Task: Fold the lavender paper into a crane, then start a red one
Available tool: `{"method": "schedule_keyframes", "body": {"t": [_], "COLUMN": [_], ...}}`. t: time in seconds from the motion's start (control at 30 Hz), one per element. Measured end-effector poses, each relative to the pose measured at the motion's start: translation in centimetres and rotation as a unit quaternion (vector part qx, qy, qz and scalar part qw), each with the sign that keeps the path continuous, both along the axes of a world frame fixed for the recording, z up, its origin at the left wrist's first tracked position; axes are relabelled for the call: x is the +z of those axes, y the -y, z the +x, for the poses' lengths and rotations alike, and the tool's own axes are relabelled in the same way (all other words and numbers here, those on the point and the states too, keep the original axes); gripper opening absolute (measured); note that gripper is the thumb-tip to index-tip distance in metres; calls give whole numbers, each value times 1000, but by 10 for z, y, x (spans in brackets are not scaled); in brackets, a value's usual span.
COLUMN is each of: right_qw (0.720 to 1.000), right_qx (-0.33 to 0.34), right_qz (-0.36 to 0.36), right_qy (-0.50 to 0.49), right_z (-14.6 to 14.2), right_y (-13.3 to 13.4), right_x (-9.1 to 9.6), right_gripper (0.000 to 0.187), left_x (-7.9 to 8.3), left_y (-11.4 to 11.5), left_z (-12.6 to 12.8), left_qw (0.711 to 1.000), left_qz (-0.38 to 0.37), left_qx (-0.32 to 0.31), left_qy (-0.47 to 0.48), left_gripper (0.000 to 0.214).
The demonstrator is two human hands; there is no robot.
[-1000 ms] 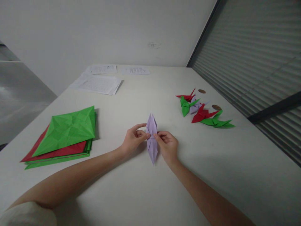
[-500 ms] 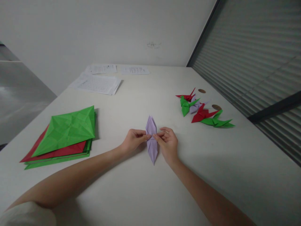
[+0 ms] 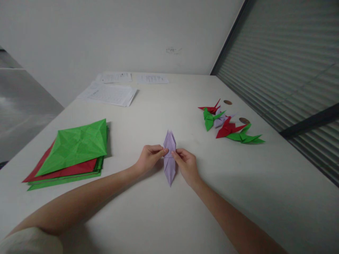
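A lilac folded paper (image 3: 170, 165), long and diamond-shaped with a crease across its middle, points away from me at the centre of the table. Its far end splits into two narrow tips; the near end comes to one point. My left hand (image 3: 151, 157) pinches its left edge near the middle, thumb on top. On the opposite edge, my right hand (image 3: 186, 164) grips it with the thumb on top and the fingers curled at the side. The fingertips under the paper are hidden.
Creased green and red paper sheets (image 3: 79, 143) lie stacked at the left. Several folded paper cranes (image 3: 229, 127) in red, green and lilac sit at the right, near two brown round spots (image 3: 244, 120). Printed papers (image 3: 111, 94) lie at the back left, and window blinds (image 3: 286, 67) border the right side.
The near tip of the lilac paper has swung slightly left, so it lies straighter. My right hand's raised fingers have closed in against the paper's edge.
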State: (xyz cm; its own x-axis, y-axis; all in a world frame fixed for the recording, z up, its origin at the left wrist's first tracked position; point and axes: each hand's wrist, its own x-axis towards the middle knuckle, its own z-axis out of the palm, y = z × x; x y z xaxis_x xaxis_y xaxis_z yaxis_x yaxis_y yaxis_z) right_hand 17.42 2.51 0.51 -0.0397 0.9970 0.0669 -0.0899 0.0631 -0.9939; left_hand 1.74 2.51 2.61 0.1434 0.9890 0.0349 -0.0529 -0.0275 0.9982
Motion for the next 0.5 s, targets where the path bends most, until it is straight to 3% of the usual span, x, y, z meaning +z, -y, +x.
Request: {"method": "schedule_keyframes", "body": {"t": [0.2, 0.5], "right_qw": [999, 992], "right_qx": [36, 120], "right_qz": [-13, -8], "right_qy": [23, 37], "right_z": [0, -1], "right_y": [2, 10], "right_x": [-1, 6], "right_gripper": [36, 37], "left_x": [3, 4], "left_y": [-3, -2], "left_z": [-1, -3], "left_qw": [997, 999], "left_qz": [-44, 49], "left_qx": [-37, 17], "left_qy": [47, -1], "left_gripper": [39, 33]}}
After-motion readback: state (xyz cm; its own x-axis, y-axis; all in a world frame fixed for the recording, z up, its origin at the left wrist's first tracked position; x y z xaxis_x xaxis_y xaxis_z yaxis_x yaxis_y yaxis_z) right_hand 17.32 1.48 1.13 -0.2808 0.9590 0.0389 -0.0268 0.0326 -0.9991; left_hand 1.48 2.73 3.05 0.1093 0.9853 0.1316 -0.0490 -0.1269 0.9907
